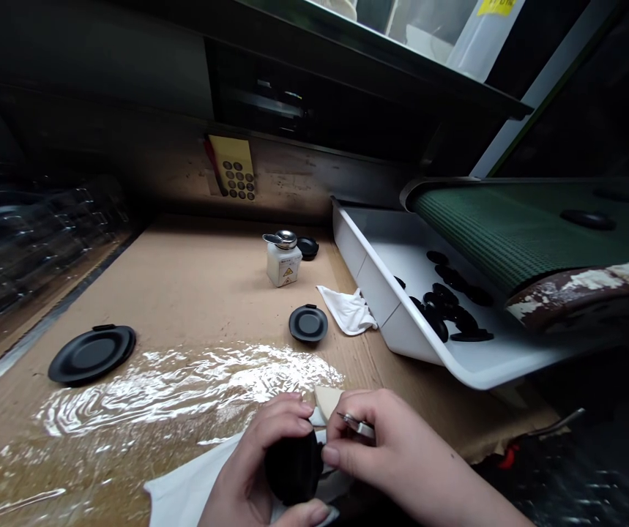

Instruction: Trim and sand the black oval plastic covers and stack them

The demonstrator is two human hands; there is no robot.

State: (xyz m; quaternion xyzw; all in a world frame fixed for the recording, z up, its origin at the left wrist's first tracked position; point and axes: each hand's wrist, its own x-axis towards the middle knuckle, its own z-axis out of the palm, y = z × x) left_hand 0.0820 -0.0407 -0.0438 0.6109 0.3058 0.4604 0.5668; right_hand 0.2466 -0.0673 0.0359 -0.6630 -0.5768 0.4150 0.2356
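Observation:
My left hand is closed around a black round plastic lid, low at the front of the table. My right hand pinches a small metal tool, perhaps a trimming blade; the fingers hide most of it. Its fingertips are at the lid's right edge. Under both hands lies a white cloth, and a cream-coloured piece shows just beyond them. Ahead sits a black lid-shaped part, with a similar larger-looking one at the left.
A white square bottle with a metal pump top stands before another black part. A crumpled white cloth lies beside a white tray with several black parts. The green conveyor belt overhangs it. Clear plastic trays are stacked left.

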